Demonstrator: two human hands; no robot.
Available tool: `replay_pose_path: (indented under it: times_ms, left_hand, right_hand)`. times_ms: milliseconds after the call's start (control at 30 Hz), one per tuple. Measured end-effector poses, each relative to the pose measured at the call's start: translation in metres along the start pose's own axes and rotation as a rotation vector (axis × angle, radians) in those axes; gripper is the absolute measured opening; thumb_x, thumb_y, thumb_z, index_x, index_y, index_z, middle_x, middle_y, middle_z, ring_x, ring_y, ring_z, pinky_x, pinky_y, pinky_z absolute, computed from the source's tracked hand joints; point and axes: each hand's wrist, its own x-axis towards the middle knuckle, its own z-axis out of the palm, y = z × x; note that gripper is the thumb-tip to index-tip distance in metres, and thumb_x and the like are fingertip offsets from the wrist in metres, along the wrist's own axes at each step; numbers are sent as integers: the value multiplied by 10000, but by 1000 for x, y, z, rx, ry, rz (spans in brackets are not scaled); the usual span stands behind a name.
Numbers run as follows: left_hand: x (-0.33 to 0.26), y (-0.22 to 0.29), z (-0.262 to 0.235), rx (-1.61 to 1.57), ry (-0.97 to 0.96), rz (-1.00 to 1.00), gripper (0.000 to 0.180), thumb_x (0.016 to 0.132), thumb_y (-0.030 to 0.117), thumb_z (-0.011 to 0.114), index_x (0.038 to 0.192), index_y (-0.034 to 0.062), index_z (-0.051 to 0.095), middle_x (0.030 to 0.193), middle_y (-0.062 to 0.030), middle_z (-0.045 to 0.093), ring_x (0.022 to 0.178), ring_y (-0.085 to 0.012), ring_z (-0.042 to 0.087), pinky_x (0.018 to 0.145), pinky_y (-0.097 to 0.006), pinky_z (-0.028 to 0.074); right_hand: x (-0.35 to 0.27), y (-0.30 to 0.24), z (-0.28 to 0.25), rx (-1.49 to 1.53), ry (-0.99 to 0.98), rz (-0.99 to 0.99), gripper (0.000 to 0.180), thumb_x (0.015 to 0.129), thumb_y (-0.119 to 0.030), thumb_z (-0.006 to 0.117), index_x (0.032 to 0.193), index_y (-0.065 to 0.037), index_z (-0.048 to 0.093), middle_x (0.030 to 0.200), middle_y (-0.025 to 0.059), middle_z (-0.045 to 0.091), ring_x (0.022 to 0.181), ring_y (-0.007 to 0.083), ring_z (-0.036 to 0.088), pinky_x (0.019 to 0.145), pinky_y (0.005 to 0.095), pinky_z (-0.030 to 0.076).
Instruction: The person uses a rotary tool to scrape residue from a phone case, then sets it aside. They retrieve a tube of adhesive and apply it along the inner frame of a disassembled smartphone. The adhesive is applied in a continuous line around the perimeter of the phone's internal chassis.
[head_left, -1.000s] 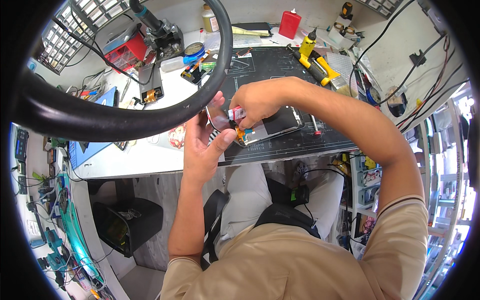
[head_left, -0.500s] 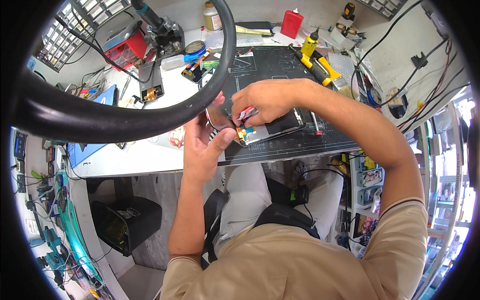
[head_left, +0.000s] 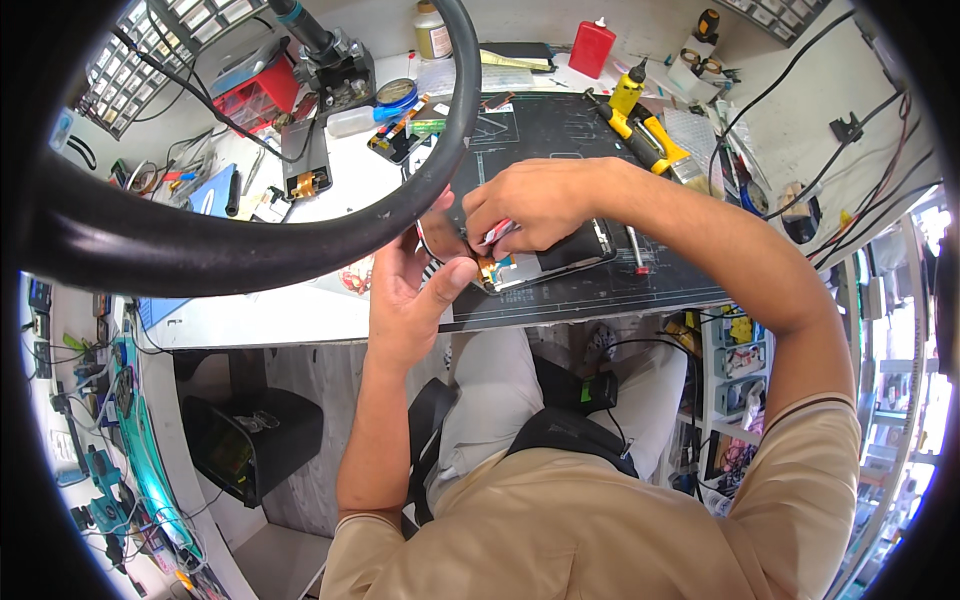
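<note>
An opened phone body (head_left: 575,250) lies on a black work mat (head_left: 600,283), with an orange flex cable (head_left: 490,270) showing at its left end. My left hand (head_left: 408,305) grips a reflective phone screen (head_left: 440,237) by its edges, tilted up beside that end of the body. Over the same spot, my right hand (head_left: 540,205) is closed in a pinch on a small red-and-white item (head_left: 498,231). Its lower tip and the right fingertips are partly hidden, so its kind cannot be made out.
A thick black ring (head_left: 250,260) arches across the near left view. On the mat lie a red-tipped screwdriver (head_left: 638,250) and a yellow-and-black tool (head_left: 660,148). Behind stand a yellow bottle (head_left: 627,90) and a red bottle (head_left: 592,50). Another phone part (head_left: 305,160) lies left.
The view has shifted slightly. Both hands keep their grip on the screen and the small red-and-white item, almost in the same place.
</note>
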Motion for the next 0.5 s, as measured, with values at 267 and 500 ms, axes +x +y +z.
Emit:
replay_pose_path:
  times_ms: [267,500]
  left_hand:
    - [1,1,1,4,19,-16,805,858,310,857,1482,-2,455,1440,-128,503,1231,-205,556,1036,-375,480]
    - [-1,2,3,-3,14,-13,789,876,292,844,1494,9,444,1453,-128,500,1307,-229,519,1076,-404,463]
  right_hand:
    - [-7,1,0,31,18,-29,240,871,-206,737,1089,-105,727,1063,68,677,991,336,679,837,464,525]
    - [3,7,3,73,16,-46,232,847,-190,756,1040,-68,714,1030,85,685,969,343,672,833,454,522]
